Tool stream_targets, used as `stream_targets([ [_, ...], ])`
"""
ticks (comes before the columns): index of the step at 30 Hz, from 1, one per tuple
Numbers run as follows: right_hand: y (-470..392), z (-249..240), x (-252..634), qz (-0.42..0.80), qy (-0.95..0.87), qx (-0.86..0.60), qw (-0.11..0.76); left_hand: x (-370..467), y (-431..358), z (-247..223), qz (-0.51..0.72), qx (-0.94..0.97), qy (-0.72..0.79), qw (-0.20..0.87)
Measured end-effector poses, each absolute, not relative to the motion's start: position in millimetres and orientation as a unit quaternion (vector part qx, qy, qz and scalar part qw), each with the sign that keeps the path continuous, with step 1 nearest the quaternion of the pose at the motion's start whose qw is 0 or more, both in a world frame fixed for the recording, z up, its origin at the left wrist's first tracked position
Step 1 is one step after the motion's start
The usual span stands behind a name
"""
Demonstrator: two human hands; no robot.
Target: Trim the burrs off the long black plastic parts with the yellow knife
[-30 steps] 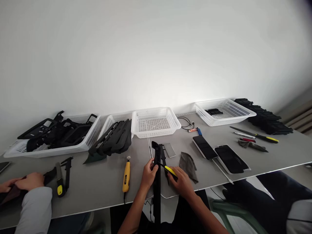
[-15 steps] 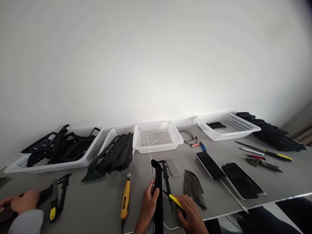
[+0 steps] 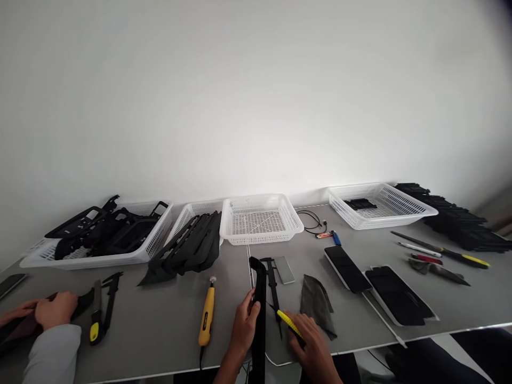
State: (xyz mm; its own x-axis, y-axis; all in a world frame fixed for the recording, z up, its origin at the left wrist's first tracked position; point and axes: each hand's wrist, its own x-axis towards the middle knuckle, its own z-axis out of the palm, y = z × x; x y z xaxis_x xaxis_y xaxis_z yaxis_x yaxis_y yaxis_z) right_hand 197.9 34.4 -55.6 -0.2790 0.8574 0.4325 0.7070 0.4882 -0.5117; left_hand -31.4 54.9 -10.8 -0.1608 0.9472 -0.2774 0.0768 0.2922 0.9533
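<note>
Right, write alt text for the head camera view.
A person's left hand grips a long black part beside the yellow-handled tool in their right hand. White baskets stand on the gray table; a co-worker's hands show at left.

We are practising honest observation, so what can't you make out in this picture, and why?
- Lower end of the long black part: head view, cut off by the bottom edge.
- Tip of the yellow-handled tool: head view, too thin and dark.
- Handle end of that tool: head view, hidden by the right hand.
- Caliper markings: head view, too small.
- Phone-like slab: head view, cut off by the left edge.
</note>
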Motion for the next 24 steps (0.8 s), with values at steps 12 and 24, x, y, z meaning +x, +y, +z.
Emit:
stream_targets([
  [12, 39, -48, 195, 0.147, -0.763, -0.516, 0.360, -28, 53, 4, 0.448, 0.451, 0.583, 0.507],
  [24, 37, -51, 197, 0.165, -0.750, -0.528, 0.363, -24, 52, 8, 0.452, 0.447, 0.563, 0.528],
])
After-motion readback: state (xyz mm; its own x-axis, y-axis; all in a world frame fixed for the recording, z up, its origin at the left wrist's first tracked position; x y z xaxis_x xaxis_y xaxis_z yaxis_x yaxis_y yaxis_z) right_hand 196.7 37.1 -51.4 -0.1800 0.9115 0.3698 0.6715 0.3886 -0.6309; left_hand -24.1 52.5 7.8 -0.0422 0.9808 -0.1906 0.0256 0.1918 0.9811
